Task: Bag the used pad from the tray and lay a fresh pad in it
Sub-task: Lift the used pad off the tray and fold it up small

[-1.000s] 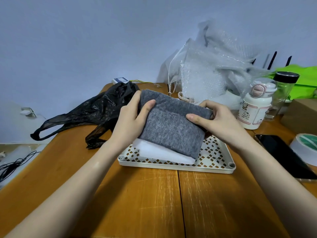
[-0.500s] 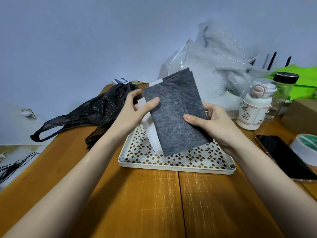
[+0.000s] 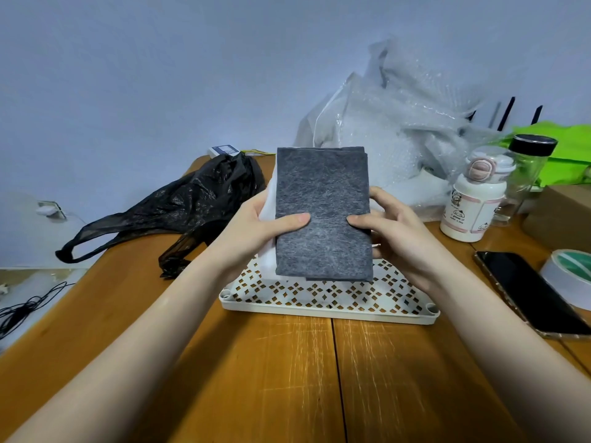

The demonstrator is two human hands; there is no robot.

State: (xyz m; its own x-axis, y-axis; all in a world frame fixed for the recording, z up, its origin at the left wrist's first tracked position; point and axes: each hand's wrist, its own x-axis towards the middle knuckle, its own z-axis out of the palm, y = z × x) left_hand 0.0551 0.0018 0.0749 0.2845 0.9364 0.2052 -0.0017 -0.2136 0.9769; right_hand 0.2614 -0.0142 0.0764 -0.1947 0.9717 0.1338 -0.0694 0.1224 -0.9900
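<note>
A folded grey felt pad [image 3: 323, 199] with a white layer behind it is held upright above the white patterned tray [image 3: 332, 310]. My left hand [image 3: 256, 225] grips its left edge, thumb on the grey face. My right hand [image 3: 393, 228] grips its right edge, thumb also on the front. The tray lies bare on the wooden table below the pad. A crumpled black plastic bag [image 3: 195, 206] lies on the table to the left of the tray.
Bubble wrap [image 3: 399, 123] is piled behind the tray. A white bottle [image 3: 473, 199] and a glass jar [image 3: 527, 174] stand at the right, with a phone [image 3: 531, 292] and a tape roll [image 3: 572, 276] nearer. Cables [image 3: 25, 308] lie off the table's left edge.
The pad has been lifted off the tray and turned from lying tilted to standing upright and square to me. Both hands rose with it and kept their hold.
</note>
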